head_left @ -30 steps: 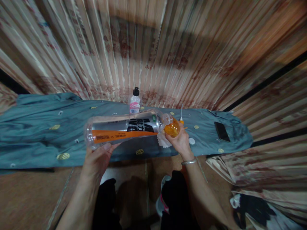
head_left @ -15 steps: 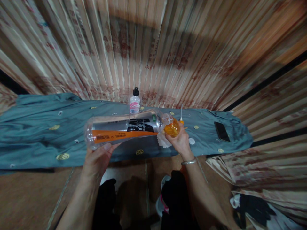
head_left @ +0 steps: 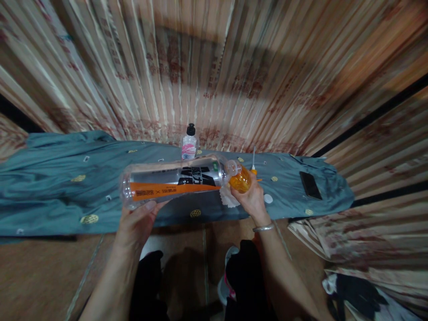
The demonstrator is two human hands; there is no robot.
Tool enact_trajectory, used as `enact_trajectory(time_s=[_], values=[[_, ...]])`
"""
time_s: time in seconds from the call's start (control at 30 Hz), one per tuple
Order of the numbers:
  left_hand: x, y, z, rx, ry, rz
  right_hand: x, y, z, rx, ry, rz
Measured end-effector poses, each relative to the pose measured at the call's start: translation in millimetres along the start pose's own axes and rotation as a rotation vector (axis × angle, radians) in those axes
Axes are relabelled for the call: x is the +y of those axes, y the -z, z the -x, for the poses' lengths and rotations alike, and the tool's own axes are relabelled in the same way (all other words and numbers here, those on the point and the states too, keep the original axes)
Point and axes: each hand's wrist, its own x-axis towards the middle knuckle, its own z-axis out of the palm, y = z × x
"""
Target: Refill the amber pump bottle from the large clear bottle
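Observation:
My left hand (head_left: 140, 218) is closed round the underside of a large clear plastic bottle (head_left: 174, 178) with an orange and silver label. The bottle lies nearly level, its neck toward the right. In my right hand (head_left: 250, 196) is a small orange see-through bottle (head_left: 241, 179), held at a tilt with its mouth end against or very near the large bottle's neck. Whether liquid passes between them I cannot tell. A white scalloped piece (head_left: 229, 196) shows below the right fingers. Behind the large bottle stands a clear bottle with a black cap (head_left: 189, 145) and pink label.
A blue-green cloth (head_left: 110, 178) covers the long narrow table. On its right side are a black phone (head_left: 310, 185), a white disc (head_left: 268, 199) and an orange piece with a thin pale nozzle (head_left: 253, 160). Pleated curtains (head_left: 207, 67) hang behind. A bucket (head_left: 223, 285) is by my legs.
Both hands keep the two bottles in almost the same pose. The whole view has shifted slightly; nothing was let go or taken up.

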Motion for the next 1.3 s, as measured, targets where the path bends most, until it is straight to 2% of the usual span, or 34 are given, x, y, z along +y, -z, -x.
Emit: enact_trajectory(time_s=[0.43,0.77,1.3], values=[[-1,-0.6,2,0.027,-0.007,-0.016,3,-1,0,0.001,0.009,0.007],[8,-15.0,4,0.011,-0.017,-0.012,4,-2,0,0.013,0.024,0.004],[5,-10.0,3,-0.013,-0.016,-0.022,3,-1,0,0.004,0.030,-0.009]])
